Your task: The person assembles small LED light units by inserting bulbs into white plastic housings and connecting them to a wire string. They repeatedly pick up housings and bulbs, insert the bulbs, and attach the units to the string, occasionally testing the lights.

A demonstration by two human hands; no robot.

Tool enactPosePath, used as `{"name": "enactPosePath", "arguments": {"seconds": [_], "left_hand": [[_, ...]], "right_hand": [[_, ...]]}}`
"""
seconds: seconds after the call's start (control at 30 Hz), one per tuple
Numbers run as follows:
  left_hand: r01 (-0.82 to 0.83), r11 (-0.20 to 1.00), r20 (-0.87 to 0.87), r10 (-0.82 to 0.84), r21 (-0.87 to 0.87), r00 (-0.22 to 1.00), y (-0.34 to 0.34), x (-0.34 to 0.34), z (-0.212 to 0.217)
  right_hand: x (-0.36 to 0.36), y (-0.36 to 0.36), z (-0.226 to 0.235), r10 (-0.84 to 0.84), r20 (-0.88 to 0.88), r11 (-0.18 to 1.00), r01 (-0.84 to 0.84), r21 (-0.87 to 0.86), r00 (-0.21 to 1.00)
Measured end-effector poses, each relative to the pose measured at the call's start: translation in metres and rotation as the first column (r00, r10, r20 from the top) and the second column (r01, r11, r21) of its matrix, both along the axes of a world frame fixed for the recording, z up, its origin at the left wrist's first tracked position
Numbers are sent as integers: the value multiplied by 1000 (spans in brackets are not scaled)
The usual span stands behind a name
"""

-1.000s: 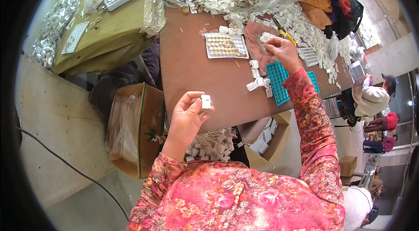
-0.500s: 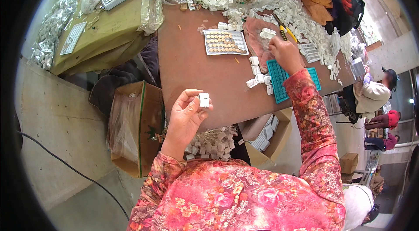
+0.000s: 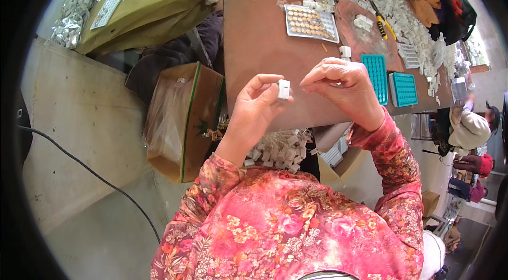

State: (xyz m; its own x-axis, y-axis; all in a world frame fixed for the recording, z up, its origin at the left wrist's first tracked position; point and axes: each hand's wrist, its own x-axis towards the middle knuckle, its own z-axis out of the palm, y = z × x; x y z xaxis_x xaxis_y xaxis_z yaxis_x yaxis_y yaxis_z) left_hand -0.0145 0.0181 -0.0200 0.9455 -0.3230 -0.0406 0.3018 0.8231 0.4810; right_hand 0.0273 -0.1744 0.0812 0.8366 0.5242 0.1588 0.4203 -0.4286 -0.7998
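Over the near edge of the table, my left hand (image 3: 256, 108) pinches a small white plastic block (image 3: 283, 89) with a dark slot between thumb and fingers. Just to its right is my right hand (image 3: 346, 87), apart from the block. Its thumb and fingertips are pressed together, and whatever they hold is too small to make out. Beyond the hands lies a white tray (image 3: 312, 22) with rows of round gold-coloured discs, some of its places without one. Similar white blocks (image 3: 345, 51) stand partly hidden behind my right hand.
Two teal trays (image 3: 374, 76) (image 3: 405, 89) lie at the right of the brown table (image 3: 254, 37). Yellow-handled pliers (image 3: 382, 29) rest on a pinkish cloth beside heaped white pieces (image 3: 418, 42). Cardboard boxes (image 3: 177, 121) stand below the table edge. Other people are at the far right.
My right hand has come back from the pinkish cloth toward my left hand. The left hand still holds the block. The whole view has shifted, so the table sits further right and higher.
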Motion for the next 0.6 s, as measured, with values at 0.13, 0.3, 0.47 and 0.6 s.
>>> {"name": "enactPosePath", "arguments": {"seconds": [0.13, 0.3, 0.47, 0.6], "left_hand": [[0, 1000, -12, 0, -4, 1000, -1, -1, 2], [10, 998, -17, -9, 58, 1000, -2, -1, 4], [-1, 996, -24, 3, 94, 1000, -3, -1, 4], [0, 992, -15, 2, 126, 1000, -5, -1, 3]], "right_hand": [[-11, 20, -5, -45, 118, 998, 49, -35, 992], [-15, 27, -12, -75, 276, 995, 88, -37, 958], [-16, 24, -10, 54, 401, 988, 9, -154, 914], [-15, 23, -9, 139, 444, 971, -33, -238, 885]]}}
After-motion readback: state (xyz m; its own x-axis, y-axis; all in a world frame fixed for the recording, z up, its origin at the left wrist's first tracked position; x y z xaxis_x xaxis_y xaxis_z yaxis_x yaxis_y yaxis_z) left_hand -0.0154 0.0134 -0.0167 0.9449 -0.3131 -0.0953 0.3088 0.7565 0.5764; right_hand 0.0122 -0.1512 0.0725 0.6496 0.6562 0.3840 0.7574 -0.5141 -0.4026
